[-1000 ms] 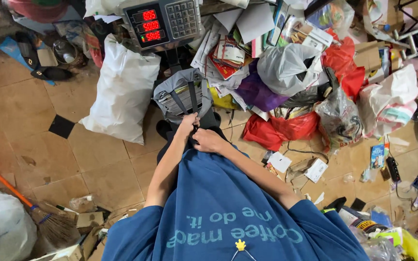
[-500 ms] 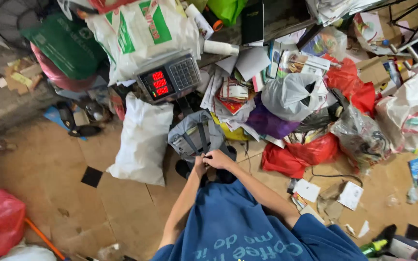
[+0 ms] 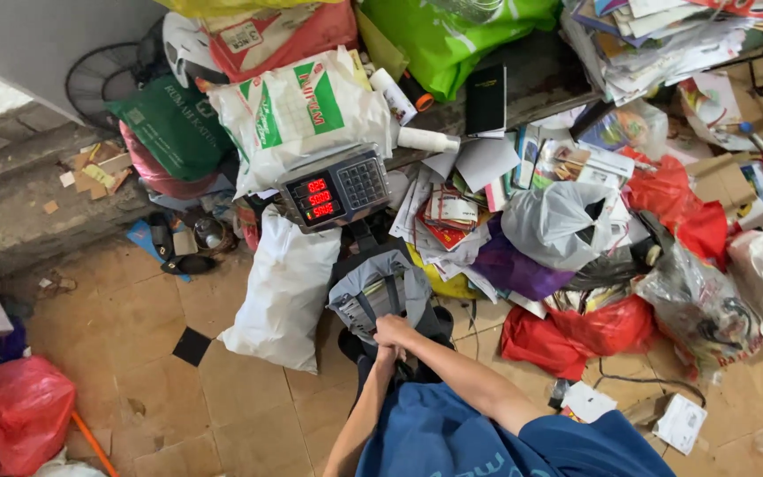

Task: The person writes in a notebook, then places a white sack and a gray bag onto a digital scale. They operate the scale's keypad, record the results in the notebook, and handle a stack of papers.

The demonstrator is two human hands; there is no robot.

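Both hands on the grey backpack

The right hand (image 3: 392,329) and left hand (image 3: 388,355) close together on the near edge of the grey backpack (image 3: 380,291), which sits on the weighing scale (image 3: 336,187) platform beside a white sack (image 3: 283,287).

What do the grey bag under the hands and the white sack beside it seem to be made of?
The grey bag looks like woven fabric, matte, with darker straps across it and soft folds. The white sack looks like thin plastic or woven plastic sheet, slightly glossy and creased; the view leaves open which. Both hands rest together at the grey bag's near edge.
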